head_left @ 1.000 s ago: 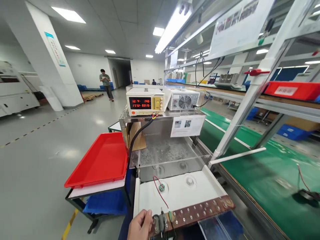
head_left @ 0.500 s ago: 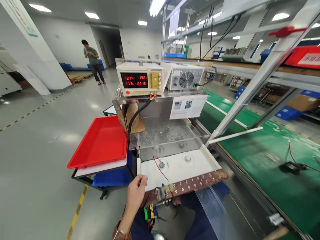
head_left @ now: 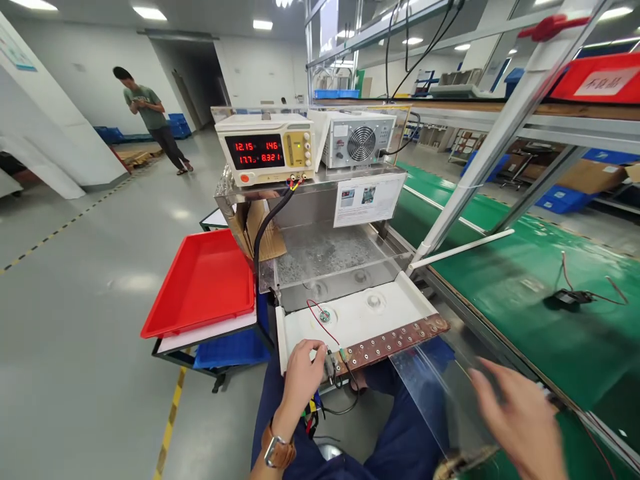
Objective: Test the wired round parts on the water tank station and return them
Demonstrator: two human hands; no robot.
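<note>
L hand (head_left: pixel 303 367) at L end of brown strip (head_left: pixel 395 344), thumb nr index; can't tell if gripping. Sm round board (head_left: pixel 325 317) w/ red wire (head_left: pixel 329 333) on white base (head_left: pixel 353 323). R hand (head_left: pixel 523 417) blurred, nr clear sheet (head_left: pixel 424 390); can't tell finger spread.

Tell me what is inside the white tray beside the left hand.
A small round green board with a red wire, and a round pale fitting to its right. The left hand covers part of the near-left corner; what's beneath is hidden.
</note>
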